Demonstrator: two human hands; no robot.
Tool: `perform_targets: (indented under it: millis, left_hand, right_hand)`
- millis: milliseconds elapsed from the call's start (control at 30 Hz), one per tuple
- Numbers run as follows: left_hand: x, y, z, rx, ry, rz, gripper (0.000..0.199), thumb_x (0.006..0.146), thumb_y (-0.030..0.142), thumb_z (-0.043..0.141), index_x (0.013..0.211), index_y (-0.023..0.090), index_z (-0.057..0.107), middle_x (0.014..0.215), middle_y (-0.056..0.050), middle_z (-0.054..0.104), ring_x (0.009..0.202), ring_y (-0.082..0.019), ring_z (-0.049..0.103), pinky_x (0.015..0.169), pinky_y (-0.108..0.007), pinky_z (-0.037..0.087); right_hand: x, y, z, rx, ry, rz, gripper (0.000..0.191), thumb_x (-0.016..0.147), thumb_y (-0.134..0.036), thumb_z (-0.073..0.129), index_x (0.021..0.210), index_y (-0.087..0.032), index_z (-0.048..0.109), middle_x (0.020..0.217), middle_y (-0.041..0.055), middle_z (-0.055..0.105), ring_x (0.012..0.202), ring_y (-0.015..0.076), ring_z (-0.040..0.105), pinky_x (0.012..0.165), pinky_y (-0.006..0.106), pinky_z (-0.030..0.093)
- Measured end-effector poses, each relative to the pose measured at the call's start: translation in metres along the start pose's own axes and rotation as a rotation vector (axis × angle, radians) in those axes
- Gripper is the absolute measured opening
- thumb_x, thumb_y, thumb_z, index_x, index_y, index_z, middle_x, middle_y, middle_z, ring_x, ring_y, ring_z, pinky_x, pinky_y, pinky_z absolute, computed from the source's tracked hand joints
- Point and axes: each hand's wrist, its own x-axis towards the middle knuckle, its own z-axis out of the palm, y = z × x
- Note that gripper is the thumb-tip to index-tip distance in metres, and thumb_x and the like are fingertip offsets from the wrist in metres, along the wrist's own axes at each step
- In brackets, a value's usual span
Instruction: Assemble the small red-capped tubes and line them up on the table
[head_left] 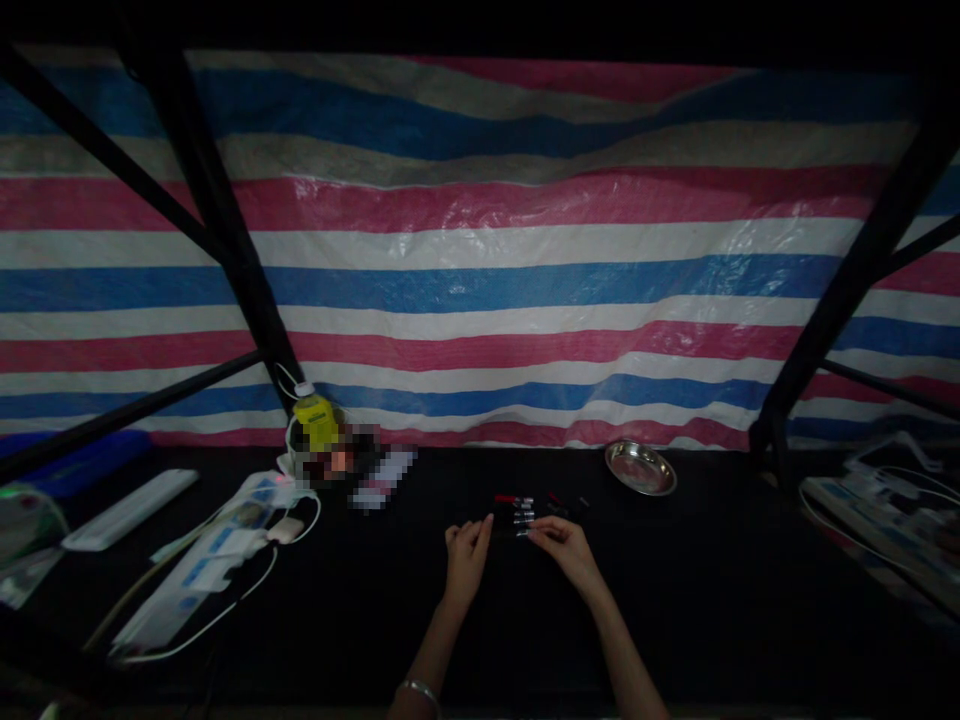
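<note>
Over the black tabletop, my right hand [566,550] is closed in a pinch at the silver end of a small black-and-silver tube [523,533]. My left hand [468,555] has its fingers drawn together just left of that tube; anything dark between them is lost against the table. Just beyond my fingertips lie a slim red-and-silver tube [514,499] and more black tubes with silver ends [523,516], side by side. A small red piece [553,497] and a short dark-and-silver piece [583,502] are scattered to their right. The exact kind of these tubes is too small to tell.
A round metal dish [641,468] stands at the back right. At left are power strips [199,560] with white cables, a yellow-labelled bottle [316,420] and a blurred packet [384,478]. Black frame posts [225,230] flank a striped sheet [510,290].
</note>
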Motion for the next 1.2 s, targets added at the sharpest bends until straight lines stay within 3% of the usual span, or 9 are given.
perform_targets:
  millis: [200,333,467,800,1200]
  left_hand:
    - [0.001,0.001,0.000,0.144,-0.083,-0.037,0.043,0.093,0.038,0.025,0.081,0.020,0.062,0.075,-0.002,0.063,0.080,-0.017,0.056,0.081,-0.035,0.033]
    - [0.001,0.009,-0.001,0.288,-0.126,-0.077,0.045,0.095,0.031,0.020,0.084,0.018,0.063,0.085,-0.006,0.065,0.088,-0.021,0.054,0.080,-0.036,0.032]
    - [0.001,0.014,-0.001,0.413,-0.138,-0.130,0.047,0.095,0.029,0.021,0.085,0.016,0.065,0.089,-0.008,0.063,0.090,-0.022,0.052,0.080,-0.038,0.032]
    - [-0.002,0.017,0.005,0.607,-0.069,-0.094,0.043,0.094,0.027,0.024,0.090,0.015,0.065,0.090,-0.011,0.060,0.091,-0.024,0.051,0.078,-0.038,0.034]
    - [0.000,0.017,0.008,0.645,-0.047,-0.109,0.042,0.094,0.029,0.024,0.093,0.017,0.064,0.090,-0.010,0.058,0.090,-0.024,0.051,0.074,-0.036,0.034]
  right_hand:
    - [0.002,0.010,-0.003,-0.340,0.071,-0.124,0.028,0.067,-0.040,0.070,0.087,-0.020,0.073,0.085,0.0071,0.067,0.083,0.0226,0.061,0.080,0.035,0.045]
    - [0.002,0.016,-0.003,-0.537,0.079,-0.240,0.014,0.073,-0.030,0.066,0.084,-0.025,0.073,0.086,0.0053,0.066,0.091,0.0220,0.056,0.085,0.035,0.042]
    - [0.001,0.021,-0.002,-0.670,0.110,-0.254,0.015,0.073,-0.027,0.067,0.086,-0.029,0.074,0.085,0.0052,0.063,0.088,0.0218,0.054,0.083,0.035,0.043]
    - [-0.002,0.017,-0.001,-0.736,0.119,-0.232,0.021,0.076,-0.024,0.061,0.091,-0.031,0.073,0.085,0.0055,0.061,0.087,0.0226,0.052,0.081,0.035,0.044]
    - [0.000,0.021,-0.002,-0.729,0.151,-0.247,0.020,0.076,-0.023,0.060,0.090,-0.029,0.073,0.082,0.0057,0.060,0.084,0.0216,0.052,0.079,0.034,0.044]
